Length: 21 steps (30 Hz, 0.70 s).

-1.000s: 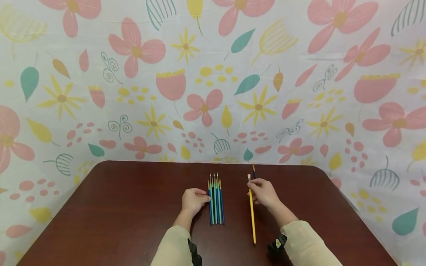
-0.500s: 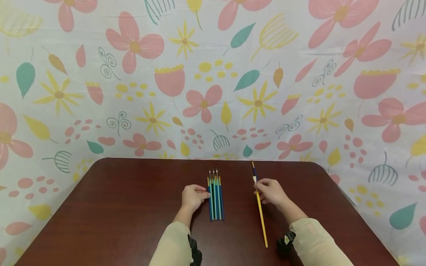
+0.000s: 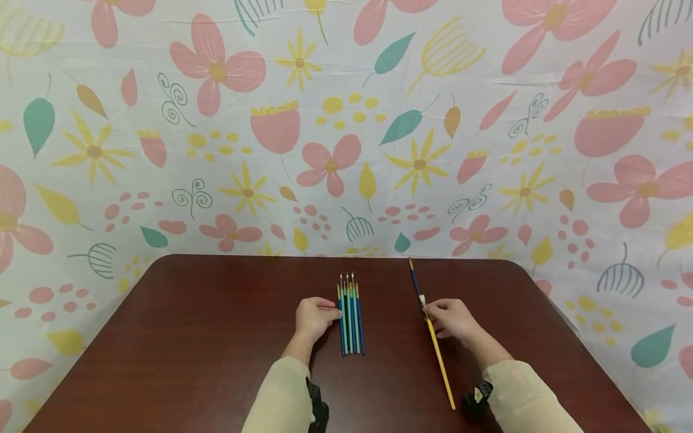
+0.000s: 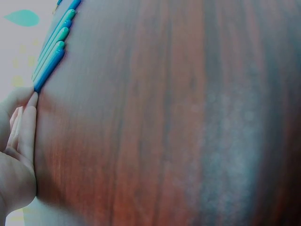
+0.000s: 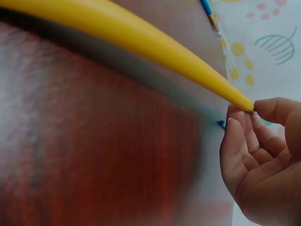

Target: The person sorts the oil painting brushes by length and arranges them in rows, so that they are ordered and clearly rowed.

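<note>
A row of several slim paintbrushes [image 3: 352, 322] with blue and teal handles lies side by side on the table, bristles toward the far edge. At its left side rests my left hand [image 3: 313, 317], thumb and fingertips touching the outermost blue paintbrush [image 4: 48, 70]. My right hand [image 3: 453, 319] pinches a longer yellow paintbrush [image 3: 441, 364] near its bristle end. That brush slants, handle end toward me and to the right, and its yellow handle [image 5: 164, 52] crosses the right wrist view. Just beyond its tip lies a single dark blue paintbrush [image 3: 414, 279].
The dark brown wooden table [image 3: 216, 337] ends at a flower-patterned cloth [image 3: 303, 198] hanging behind it. Black wrist-worn devices, including the right one [image 3: 477, 397], sit at both sleeves.
My right hand has moved right and slightly toward me with the yellow paintbrush, whose handle end has swung right. My left hand stays at the row. The view has tilted slightly.
</note>
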Tool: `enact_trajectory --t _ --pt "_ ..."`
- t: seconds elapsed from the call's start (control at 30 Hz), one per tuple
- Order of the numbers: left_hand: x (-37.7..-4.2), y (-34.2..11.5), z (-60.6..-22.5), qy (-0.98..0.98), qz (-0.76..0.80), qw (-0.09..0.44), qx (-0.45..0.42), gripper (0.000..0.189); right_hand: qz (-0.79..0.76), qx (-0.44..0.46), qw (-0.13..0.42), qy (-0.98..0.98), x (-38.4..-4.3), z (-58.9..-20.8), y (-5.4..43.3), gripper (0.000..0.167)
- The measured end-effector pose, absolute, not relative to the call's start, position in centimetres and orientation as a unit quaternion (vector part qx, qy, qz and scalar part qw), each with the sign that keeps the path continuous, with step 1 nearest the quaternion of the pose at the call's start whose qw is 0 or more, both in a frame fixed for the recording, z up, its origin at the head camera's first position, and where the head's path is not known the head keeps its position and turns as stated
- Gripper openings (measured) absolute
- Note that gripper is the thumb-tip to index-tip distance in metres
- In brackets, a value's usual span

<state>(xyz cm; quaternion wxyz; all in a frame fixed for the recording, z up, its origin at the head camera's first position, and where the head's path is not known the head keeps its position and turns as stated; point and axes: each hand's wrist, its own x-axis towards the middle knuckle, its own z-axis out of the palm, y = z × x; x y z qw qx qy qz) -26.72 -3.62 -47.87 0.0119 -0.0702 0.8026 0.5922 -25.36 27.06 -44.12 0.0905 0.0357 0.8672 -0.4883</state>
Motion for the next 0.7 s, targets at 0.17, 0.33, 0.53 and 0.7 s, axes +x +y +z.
enact_trajectory --t 0.17,0.33,0.53,0.7 --pt "-26.7 -3.6 -47.8 0.801 0.594 0.011 -0.069 0.019 -0.485 0.039 0.101 0.868 -24.9 -44.3 27.3 0.035" --pt "-26.6 -3.7 -47.6 0.800 0.595 0.011 -0.069 0.019 -0.479 0.038 0.106 0.871 -24.6 -44.3 27.4 0.032" --pt "-26.5 -3.7 -47.6 0.799 0.597 0.013 -0.070 0.020 -0.475 0.043 0.105 0.873 -24.2 -44.5 27.5 0.031" --pt "-26.5 -3.7 -47.7 0.798 0.599 0.014 -0.068 0.020 -0.457 0.047 0.097 0.883 -24.1 -44.8 27.6 0.029"
